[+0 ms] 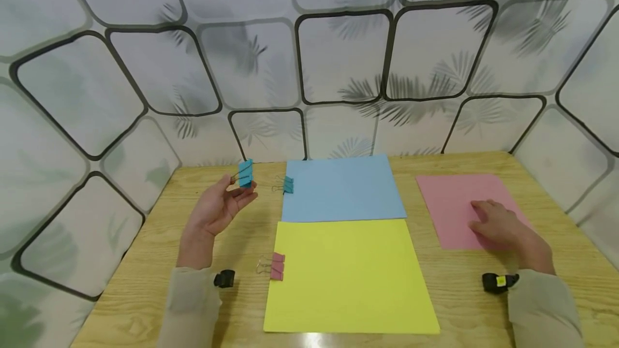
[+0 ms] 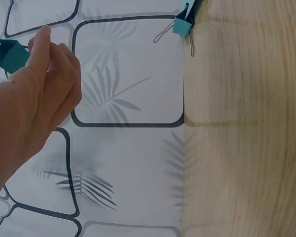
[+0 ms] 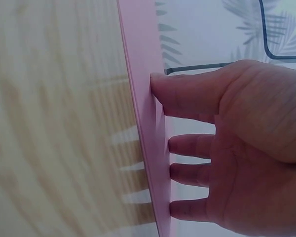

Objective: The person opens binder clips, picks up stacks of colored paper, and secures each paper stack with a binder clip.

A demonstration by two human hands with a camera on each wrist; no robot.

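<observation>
The teal binder clip (image 1: 245,173) I'm watching hangs in the air left of the blue sheet (image 1: 343,187), near its far corner. Its folded body looks bright and smooth from the head camera, darker and greener from the left wrist, with thin wire handles. My left hand (image 1: 220,208) has its grip pinched on the clip, thumb by the handles and the lower fingers held out.

A second teal clip (image 1: 288,185) bites the blue sheet's left edge, its silvery loops pointing away from it. To the blue sheet's right, well apart, my right hand (image 1: 498,223) touches the pink sheet (image 1: 454,203) with straight fingertips, that grip grasping nothing.

On the blue sheet's near side lies the yellow sheet (image 1: 348,278), a pink clip (image 1: 277,266) on its left edge. The wood-grained table (image 1: 246,305) carries the sheets; beyond the blue one rises a leaf-patterned backdrop (image 1: 343,58).
</observation>
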